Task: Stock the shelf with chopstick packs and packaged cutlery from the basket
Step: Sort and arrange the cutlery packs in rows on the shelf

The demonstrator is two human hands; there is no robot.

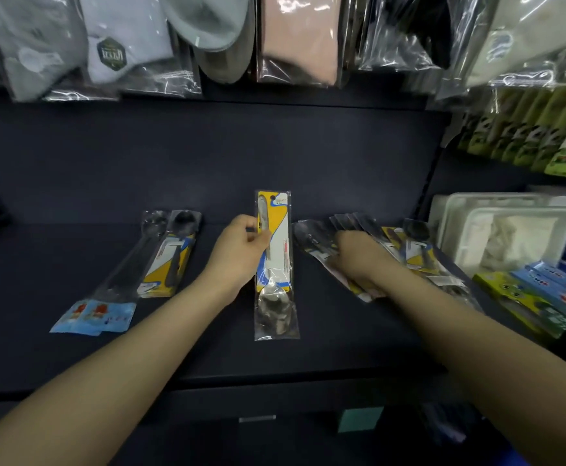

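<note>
My left hand (241,250) pinches a packaged metal spoon (275,264) with a yellow and white card, held lengthwise over the middle of the dark shelf (73,348). My right hand (358,257) grips a fanned bundle of cutlery packs (325,227) at the right of the shelf, partly hiding them. More of these packs (419,250) lie just right of that hand. On the left lie a black-spoon pack with a yellow card (174,257) and a long clear pack with a blue end (106,297).
Bagged socks and cloth goods (295,38) hang above the shelf. Right of the shelf divider stand white plastic trays (503,230), blue and green boxed items (543,297) and green packs (543,139). The shelf's front edge (274,381) runs below my forearms.
</note>
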